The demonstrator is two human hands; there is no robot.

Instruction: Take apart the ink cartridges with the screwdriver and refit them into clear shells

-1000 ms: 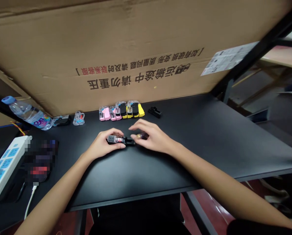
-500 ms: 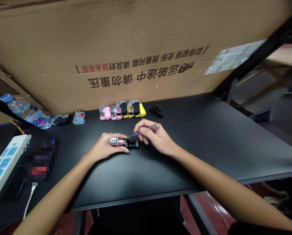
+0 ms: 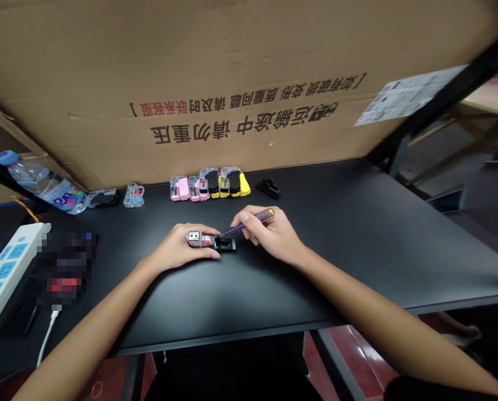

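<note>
My left hand (image 3: 177, 248) is closed around a small clear-and-black plastic device (image 3: 225, 244), with thumb and fingers along its two long sides. A red part shows through its clear section, and a pale end with two dark dots faces up at its left. In my right hand (image 3: 272, 234) is a screwdriver (image 3: 249, 222) with a see-through purple handle and a brass-coloured end. Its shaft slants down to the left, and the tip meets the device's upper edge near my left fingertips; whether it sits in a slot is too small to tell.
Several clear plastic devices with pink, black and yellow parts (image 3: 210, 184) line the back of the black table (image 3: 316, 267). A loose black piece (image 3: 268, 188) lies right of them. To the left are a clear device (image 3: 134, 195), water bottle (image 3: 44, 184), power strip (image 3: 13, 267) and blurred-out item (image 3: 67, 267).
The screwdriver and my right hand have shifted slightly, with the shaft now a little steeper against the device. My left hand keeps its hold. The whole view has tilted slightly.
</note>
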